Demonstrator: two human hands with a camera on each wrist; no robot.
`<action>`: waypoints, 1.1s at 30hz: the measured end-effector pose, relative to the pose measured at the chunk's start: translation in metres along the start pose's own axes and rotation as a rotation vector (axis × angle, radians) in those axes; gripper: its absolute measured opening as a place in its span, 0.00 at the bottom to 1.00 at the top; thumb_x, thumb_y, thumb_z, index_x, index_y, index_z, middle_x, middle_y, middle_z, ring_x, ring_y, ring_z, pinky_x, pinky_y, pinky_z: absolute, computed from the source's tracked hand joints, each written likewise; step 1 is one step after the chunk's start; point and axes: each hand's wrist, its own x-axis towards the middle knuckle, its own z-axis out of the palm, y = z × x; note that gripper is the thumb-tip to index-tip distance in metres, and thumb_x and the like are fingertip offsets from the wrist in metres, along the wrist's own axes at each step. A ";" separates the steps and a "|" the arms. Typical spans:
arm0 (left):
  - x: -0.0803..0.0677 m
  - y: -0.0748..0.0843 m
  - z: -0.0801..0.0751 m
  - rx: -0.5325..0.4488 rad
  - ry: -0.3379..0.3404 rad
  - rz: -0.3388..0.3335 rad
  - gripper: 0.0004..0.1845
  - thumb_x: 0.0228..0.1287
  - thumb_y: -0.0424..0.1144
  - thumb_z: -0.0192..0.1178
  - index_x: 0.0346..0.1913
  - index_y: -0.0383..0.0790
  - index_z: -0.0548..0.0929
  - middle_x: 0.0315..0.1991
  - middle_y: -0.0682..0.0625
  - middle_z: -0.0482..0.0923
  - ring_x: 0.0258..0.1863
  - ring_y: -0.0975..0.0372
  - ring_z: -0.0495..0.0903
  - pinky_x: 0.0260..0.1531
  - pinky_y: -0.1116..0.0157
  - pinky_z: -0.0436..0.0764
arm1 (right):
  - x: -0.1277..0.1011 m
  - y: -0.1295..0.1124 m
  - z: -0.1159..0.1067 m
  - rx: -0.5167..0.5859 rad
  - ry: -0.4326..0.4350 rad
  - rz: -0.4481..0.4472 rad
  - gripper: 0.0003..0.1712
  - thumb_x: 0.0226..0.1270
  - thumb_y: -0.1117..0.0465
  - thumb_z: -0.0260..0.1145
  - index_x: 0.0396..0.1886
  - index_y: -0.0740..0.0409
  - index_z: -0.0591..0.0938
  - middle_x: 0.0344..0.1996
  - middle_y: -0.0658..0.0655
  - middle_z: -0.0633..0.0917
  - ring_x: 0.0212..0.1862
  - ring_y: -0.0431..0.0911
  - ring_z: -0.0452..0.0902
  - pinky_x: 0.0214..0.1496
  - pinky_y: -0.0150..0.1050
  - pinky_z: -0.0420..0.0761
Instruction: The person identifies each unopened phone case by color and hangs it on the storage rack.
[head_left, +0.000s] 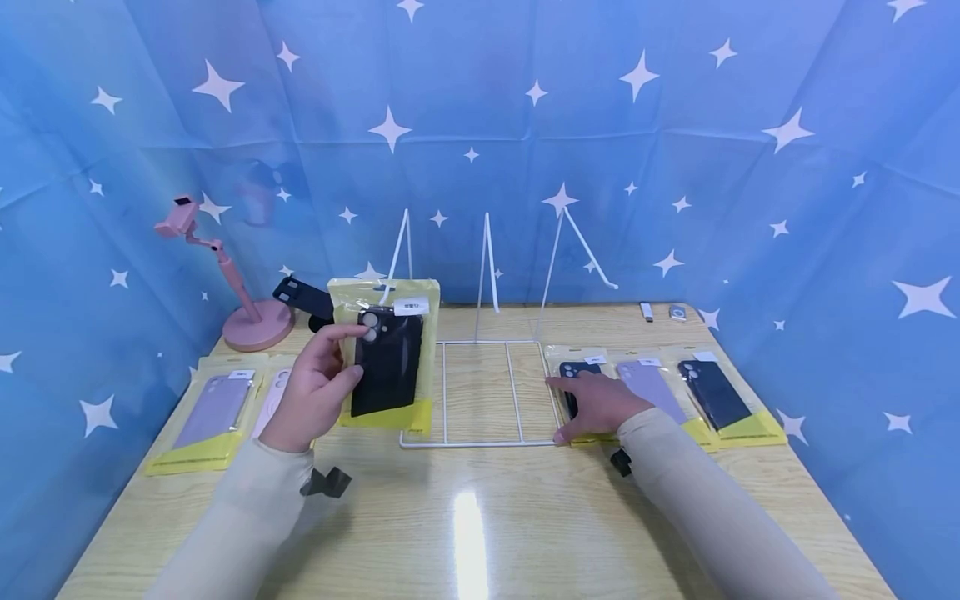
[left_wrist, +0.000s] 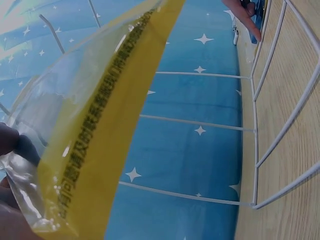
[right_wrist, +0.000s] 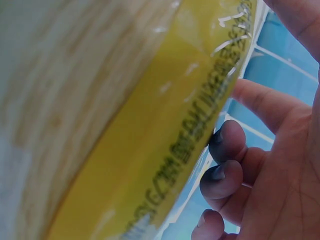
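My left hand (head_left: 311, 392) pinches the left edge of a clear and yellow bag with a black phone case (head_left: 387, 375) inside, held upright. At its top, the hang hole overlaps the left prong of a white wire display rack (head_left: 480, 443). In the left wrist view, the bag's yellow printed bottom (left_wrist: 107, 110) fills much of the picture. My right hand (head_left: 596, 404) is low over another bagged black phone case (head_left: 573, 369), its thumb and forefinger spread at the rack base's right edge. The right wrist view has its fingers loosely bent beside a yellow bag edge (right_wrist: 150, 165).
Bagged purple (head_left: 648, 387) and black (head_left: 712, 392) phone cases lie at the right. More bagged cases, one purple (head_left: 213, 408), lie at the left. Behind them are a pink stand (head_left: 258, 325) and a black phone-like object (head_left: 300, 296). Two small items, including a white stick (head_left: 647, 312), lie back right.
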 end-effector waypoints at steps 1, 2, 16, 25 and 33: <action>0.001 -0.001 0.000 0.002 0.002 -0.004 0.26 0.68 0.15 0.48 0.67 0.32 0.73 0.48 0.49 0.72 0.34 0.58 0.73 0.34 0.70 0.76 | 0.000 0.000 0.000 0.000 0.001 -0.001 0.64 0.44 0.27 0.82 0.82 0.36 0.67 0.78 0.73 0.66 0.77 0.70 0.64 0.72 0.69 0.71; 0.002 -0.001 0.000 0.002 0.003 -0.008 0.26 0.68 0.15 0.48 0.67 0.32 0.72 0.48 0.49 0.72 0.35 0.58 0.73 0.35 0.70 0.76 | 0.000 0.000 0.000 0.000 0.001 -0.003 0.64 0.44 0.27 0.82 0.82 0.36 0.67 0.78 0.73 0.66 0.77 0.70 0.64 0.72 0.69 0.71; 0.022 -0.010 -0.002 0.029 0.000 -0.025 0.26 0.70 0.17 0.47 0.68 0.34 0.72 0.52 0.49 0.74 0.38 0.58 0.74 0.34 0.70 0.76 | 0.000 0.000 0.000 0.003 0.003 -0.003 0.64 0.44 0.27 0.82 0.82 0.36 0.68 0.78 0.73 0.66 0.77 0.70 0.63 0.71 0.70 0.71; 0.036 -0.013 -0.001 0.065 -0.006 -0.048 0.26 0.72 0.18 0.48 0.69 0.36 0.73 0.58 0.46 0.74 0.37 0.58 0.72 0.35 0.71 0.74 | 0.000 0.000 0.002 0.016 -0.003 0.018 0.64 0.43 0.27 0.83 0.82 0.34 0.67 0.78 0.73 0.65 0.77 0.70 0.62 0.72 0.70 0.70; 0.050 -0.023 -0.001 0.073 -0.015 -0.070 0.27 0.73 0.20 0.48 0.71 0.40 0.72 0.62 0.45 0.75 0.41 0.56 0.74 0.37 0.70 0.76 | -0.001 -0.001 0.001 0.020 0.007 0.016 0.64 0.43 0.28 0.83 0.82 0.35 0.68 0.78 0.73 0.65 0.77 0.71 0.62 0.72 0.71 0.70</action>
